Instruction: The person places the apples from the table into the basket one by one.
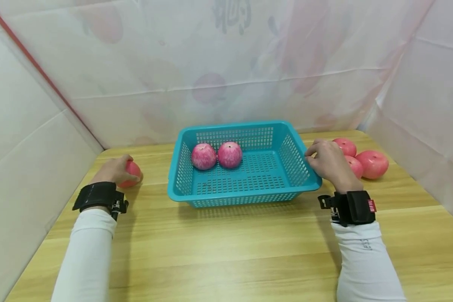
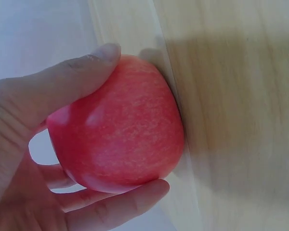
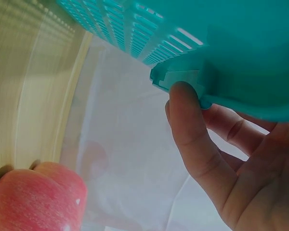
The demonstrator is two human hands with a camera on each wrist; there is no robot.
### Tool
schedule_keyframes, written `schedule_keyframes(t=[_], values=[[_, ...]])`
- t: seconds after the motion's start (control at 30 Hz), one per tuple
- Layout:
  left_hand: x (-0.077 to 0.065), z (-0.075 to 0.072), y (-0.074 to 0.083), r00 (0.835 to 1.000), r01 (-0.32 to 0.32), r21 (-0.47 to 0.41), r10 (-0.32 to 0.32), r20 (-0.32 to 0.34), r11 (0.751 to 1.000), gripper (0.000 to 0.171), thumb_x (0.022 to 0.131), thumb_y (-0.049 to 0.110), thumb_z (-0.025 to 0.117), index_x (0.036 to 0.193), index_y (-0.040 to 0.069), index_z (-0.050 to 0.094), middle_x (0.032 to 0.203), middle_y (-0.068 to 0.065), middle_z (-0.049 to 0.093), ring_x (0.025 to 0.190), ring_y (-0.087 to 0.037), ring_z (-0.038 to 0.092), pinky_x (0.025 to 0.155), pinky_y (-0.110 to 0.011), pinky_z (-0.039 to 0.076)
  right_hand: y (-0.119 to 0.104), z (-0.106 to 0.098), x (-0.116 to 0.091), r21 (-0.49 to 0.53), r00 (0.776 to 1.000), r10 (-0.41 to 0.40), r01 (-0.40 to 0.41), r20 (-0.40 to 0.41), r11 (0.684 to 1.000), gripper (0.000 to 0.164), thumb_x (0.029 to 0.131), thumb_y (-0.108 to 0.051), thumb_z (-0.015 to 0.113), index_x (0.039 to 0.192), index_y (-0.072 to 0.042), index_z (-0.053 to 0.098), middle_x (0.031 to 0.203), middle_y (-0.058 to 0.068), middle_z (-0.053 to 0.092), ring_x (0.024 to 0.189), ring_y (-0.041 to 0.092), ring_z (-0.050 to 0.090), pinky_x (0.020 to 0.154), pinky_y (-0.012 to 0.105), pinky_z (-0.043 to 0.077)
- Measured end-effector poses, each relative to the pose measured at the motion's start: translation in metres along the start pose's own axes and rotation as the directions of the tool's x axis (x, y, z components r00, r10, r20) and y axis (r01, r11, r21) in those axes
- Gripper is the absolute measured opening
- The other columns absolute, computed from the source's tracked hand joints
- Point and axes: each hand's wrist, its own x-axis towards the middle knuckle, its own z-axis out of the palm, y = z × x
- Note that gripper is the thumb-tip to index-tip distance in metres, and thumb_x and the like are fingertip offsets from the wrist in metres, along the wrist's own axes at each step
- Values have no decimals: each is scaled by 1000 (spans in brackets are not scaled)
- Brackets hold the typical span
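Note:
My left hand [image 1: 113,171] holds a red apple [image 2: 123,127] on the table at the left. In the left wrist view the thumb lies across one side of the fruit, with the fingers curled round the other. A blue-green plastic basket [image 1: 234,198] with perforated walls stands mid-table, two streaked pink apples [image 1: 230,154] inside at its left. At the basket's right end my right hand [image 1: 329,161] pinches the rim. From the right wrist view, its thumb presses below the rim [image 3: 260,111] and its fingers reach over the other side.
Three red apples [image 1: 372,164] sit close together on the table just right of the right hand, partly hidden by it. Pale printed sheeting [image 1: 166,63] walls in the wooden table [image 1: 226,251] at the back and both sides.

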Motion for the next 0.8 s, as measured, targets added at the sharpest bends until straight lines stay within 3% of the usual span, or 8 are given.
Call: schedule_keyframes(t=[0.33, 0.53, 0.8], values=[[1, -1, 0, 999, -12, -9, 12, 32, 1000, 68, 76, 29, 68, 125, -4, 35, 105, -34, 48, 91, -45, 46, 75, -57, 44, -2, 1, 1, -6, 1000, -14, 14, -5, 1000, 15, 81, -1, 57, 87, 9, 66, 86, 21, 57, 81, 37, 50, 67, 50, 46], [-1, -3, 7, 996, -88, -41, 87, -27, 995, 69, 75, 26, 70, 128, -5, 37, 109, -32, 50, 92, -42, 47, 74, -56, 44, -1, 2, 1, -2, 1000, -27, 26, -13, 1000, 15, 81, -1, 57, 86, 10, 67, 85, 21, 56, 79, 37, 50, 68, 50, 44], [2, -9, 12, 985, -142, -30, 138, -105, 989, 70, 73, 25, 73, 126, -4, 39, 106, -32, 50, 90, -42, 47, 72, -56, 45, -2, 0, -1, -3, 999, -30, 30, -17, 1000, 15, 81, -1, 57, 86, 10, 66, 85, 21, 57, 79, 37, 50, 68, 50, 45]])
